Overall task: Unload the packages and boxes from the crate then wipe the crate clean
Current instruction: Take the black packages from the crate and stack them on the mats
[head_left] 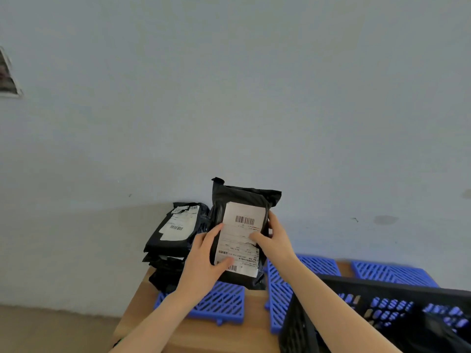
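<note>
Up above the tabletop [198, 335], a black package [244, 200] with a white shipping label [240, 238] is held upright between both hands, label toward the camera. At its left edge, the left hand [204, 261] is closed around it, thumb pressed on the lower part of the label and fingers curled behind. On the opposite edge, the right hand [274, 239] clamps it, thumb lying across the label's middle and the other fingers wrapped along the side. Just beyond the left hand, a stack of black packages [170, 240] sits on the tabletop, the top one bearing its own white labels; the held package's left edge overlaps the stack in view, though whether they touch cannot be told. Beneath both hands, blue slotted panels [224, 304] lie flat on the wooden surface, with more spreading away past the right hand. Under the right forearm, the black perforated crate [382, 289] stands at the near right, its inside mostly out of view. Behind everything rises a plain pale wall [229, 85].
</note>
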The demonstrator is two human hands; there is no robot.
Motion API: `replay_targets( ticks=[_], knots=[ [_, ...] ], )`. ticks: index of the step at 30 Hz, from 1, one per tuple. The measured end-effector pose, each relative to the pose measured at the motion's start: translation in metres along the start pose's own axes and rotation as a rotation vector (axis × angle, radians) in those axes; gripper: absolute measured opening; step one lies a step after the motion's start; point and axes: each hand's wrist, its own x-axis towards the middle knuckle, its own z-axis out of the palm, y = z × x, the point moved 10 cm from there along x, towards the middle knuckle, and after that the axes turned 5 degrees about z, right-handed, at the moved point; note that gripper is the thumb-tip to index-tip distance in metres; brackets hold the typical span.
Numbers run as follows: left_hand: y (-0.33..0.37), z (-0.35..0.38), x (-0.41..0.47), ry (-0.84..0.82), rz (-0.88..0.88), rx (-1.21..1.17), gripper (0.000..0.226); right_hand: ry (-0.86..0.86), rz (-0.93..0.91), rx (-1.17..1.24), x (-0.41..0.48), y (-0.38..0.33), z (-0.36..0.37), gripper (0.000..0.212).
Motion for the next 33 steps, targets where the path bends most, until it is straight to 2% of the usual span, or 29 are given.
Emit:
replay_targets(
  ticks=[3,5,8,11,14,21,25,33],
  knots=[
    [-0.018,0.005,0.016,0.013,-0.044,0.037,0.077,-0.039,0.022,-0.043,0.017,0.013,0.012,0.085],
    [-0.028,0.015,0.025,0.002,-0.062,0.050,0.077,-0.027,0.014,-0.101,0.025,0.021,0.016,0.092],
    [-0.043,0.035,0.034,-0.014,-0.082,0.057,0.074,0.071,0.010,-0.138,0.040,0.040,0.012,0.089],
    [-0.065,0.054,0.038,-0.008,-0.137,0.073,0.068,0.155,0.041,-0.189,0.055,0.068,0.010,0.077],
    [-0.094,0.074,0.035,-0.050,-0.210,0.107,0.066,0.122,0.104,-0.295,0.068,0.102,0.025,0.064],
    [-0.167,0.125,0.028,-0.281,-0.300,0.127,0.069,0.049,0.260,-0.434,0.095,0.179,0.064,0.076],
    [-0.208,0.138,0.033,-0.340,-0.347,0.163,0.069,-0.008,0.308,-0.448,0.115,0.214,0.088,0.084],
    [-0.267,0.180,0.037,-0.495,-0.397,0.211,0.066,-0.043,0.383,-0.433,0.142,0.265,0.108,0.085]
  ],
)
